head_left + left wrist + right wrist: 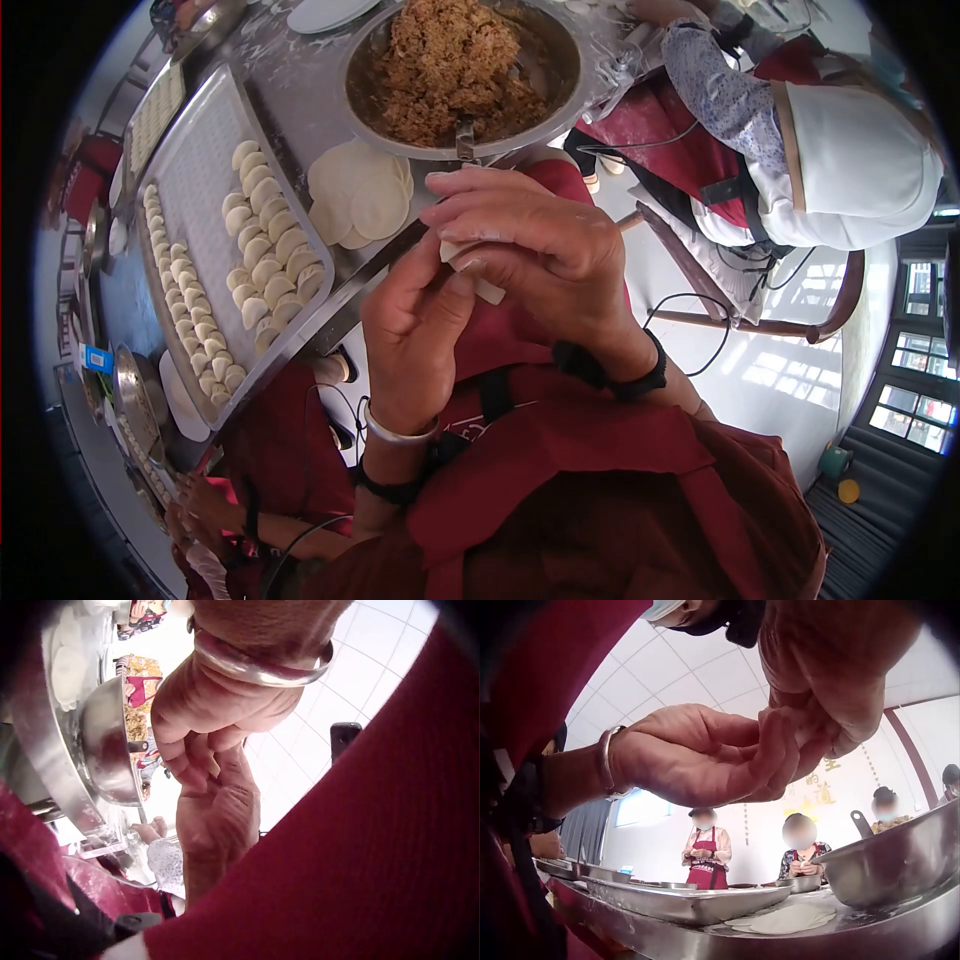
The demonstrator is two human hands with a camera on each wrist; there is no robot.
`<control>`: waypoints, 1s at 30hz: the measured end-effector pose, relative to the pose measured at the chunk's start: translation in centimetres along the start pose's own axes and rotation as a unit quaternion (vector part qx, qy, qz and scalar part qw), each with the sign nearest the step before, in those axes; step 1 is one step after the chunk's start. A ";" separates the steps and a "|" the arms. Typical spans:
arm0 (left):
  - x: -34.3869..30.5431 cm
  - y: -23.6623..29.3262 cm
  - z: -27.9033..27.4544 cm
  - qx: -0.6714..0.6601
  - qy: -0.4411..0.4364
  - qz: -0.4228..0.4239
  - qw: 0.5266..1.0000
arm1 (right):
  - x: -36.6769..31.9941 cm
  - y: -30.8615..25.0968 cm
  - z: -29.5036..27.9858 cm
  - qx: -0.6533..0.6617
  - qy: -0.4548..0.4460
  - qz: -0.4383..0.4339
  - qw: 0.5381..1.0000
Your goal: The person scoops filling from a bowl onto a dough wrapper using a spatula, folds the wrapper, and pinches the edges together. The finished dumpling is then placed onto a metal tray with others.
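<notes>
In the head view a dumpling (pixel 488 291), of pale dough, is mostly hidden between my two hands. My left hand (pixel 408 335), with a silver bangle at its wrist, grips it from the left, thumb against the dough. From the right my right hand (pixel 560 245) pinches it, fingers bent over its top. Both hands are held up off the table's front edge, close to the big metal bowl (pixel 360 125) of brown minced filling (pixel 450 60). Round dough wrappers (pixel 365 195) lie in an overlapping pile on the table, just beyond my left fingers.
A metal tray (pixel 225 110) with rows of folded dumplings (pixel 275 225) stands on the left. A spoon handle (pixel 465 138) juts over the bowl's near rim. Beside a wooden chair (pixel 780 325) on the right is a person in a white cap (pixel 850 160). Other people work across the table.
</notes>
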State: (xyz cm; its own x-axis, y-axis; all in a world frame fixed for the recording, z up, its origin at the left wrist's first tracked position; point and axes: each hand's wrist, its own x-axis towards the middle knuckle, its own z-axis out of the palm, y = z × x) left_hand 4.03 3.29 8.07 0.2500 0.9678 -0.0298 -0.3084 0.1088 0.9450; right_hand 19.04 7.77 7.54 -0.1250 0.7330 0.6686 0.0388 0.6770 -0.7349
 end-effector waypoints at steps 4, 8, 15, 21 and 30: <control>0.0 -0.1 0.0 -0.003 -0.018 0.005 1.000 | 0.0 0.6 -0.2 -0.017 -0.032 -0.024 0.999; 0.1 -0.1 -0.1 -0.009 -0.009 0.004 1.000 | -0.1 0.5 -0.2 -0.004 -0.020 -0.009 1.000; 0.0 -0.1 -0.2 0.027 -0.034 0.018 0.999 | -0.1 0.0 -0.2 0.019 -0.039 0.000 0.999; 0.4 -0.3 0.8 -0.018 0.051 0.033 0.998 | -0.5 0.2 0.2 0.037 -0.022 0.040 0.998; 0.4 0.3 0.6 -0.027 0.054 0.034 0.998 | -1.2 1.5 0.3 -0.004 -0.058 0.011 0.998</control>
State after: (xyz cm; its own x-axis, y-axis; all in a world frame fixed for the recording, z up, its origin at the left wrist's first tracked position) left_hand 4.62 3.54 8.55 0.1266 0.9919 -0.0033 -0.3706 0.0504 0.9274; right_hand 18.99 7.88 5.60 -0.2386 0.7359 0.6337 0.0512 0.6612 -0.7485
